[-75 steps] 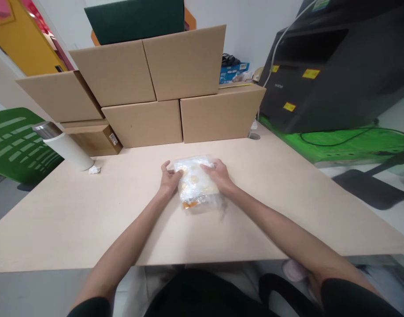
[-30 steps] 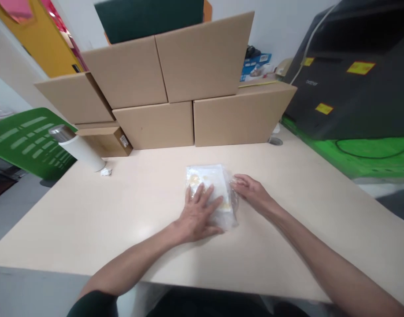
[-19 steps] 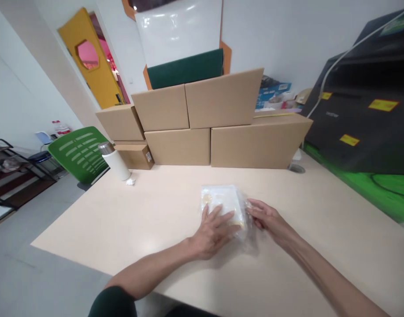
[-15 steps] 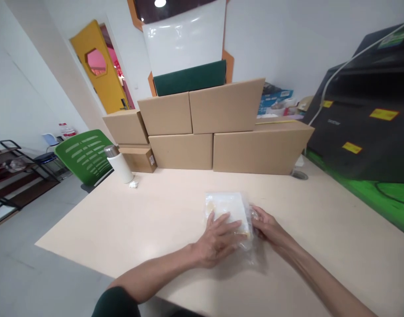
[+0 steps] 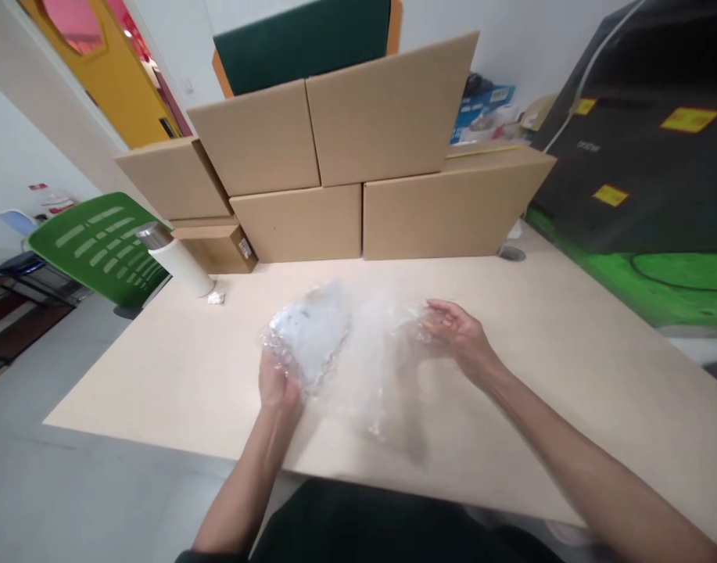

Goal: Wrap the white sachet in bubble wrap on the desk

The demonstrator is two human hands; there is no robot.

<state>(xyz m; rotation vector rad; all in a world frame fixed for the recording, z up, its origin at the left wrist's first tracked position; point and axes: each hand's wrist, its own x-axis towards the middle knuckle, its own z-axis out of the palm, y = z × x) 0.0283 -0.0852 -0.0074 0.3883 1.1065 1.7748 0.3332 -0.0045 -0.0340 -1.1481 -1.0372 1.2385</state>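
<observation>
A flat white item (image 5: 314,328), blurred by motion, is tilted up over the table, with clear, wrinkled plastic wrap (image 5: 367,367) around and beside it. My left hand (image 5: 277,383) is closed on its lower left side, the fingers partly hidden behind the plastic. To the right, my right hand (image 5: 455,332) pinches the far end of the same plastic. Between my hands the sheet stretches out, see-through and smeared. What exactly the white item is cannot be made out.
Stacked cardboard boxes (image 5: 299,227) line the back of the pale table (image 5: 176,391), topped by a dark green box (image 5: 305,43). A white bottle with a metal cap (image 5: 182,266) and crumpled tissue (image 5: 216,298) stand at left. A green chair (image 5: 105,250) is behind them.
My left hand has gone from lying on the white item to gripping its left side, and the item has moved left and tilted. The plastic now spreads between my hands. The view has dipped.
</observation>
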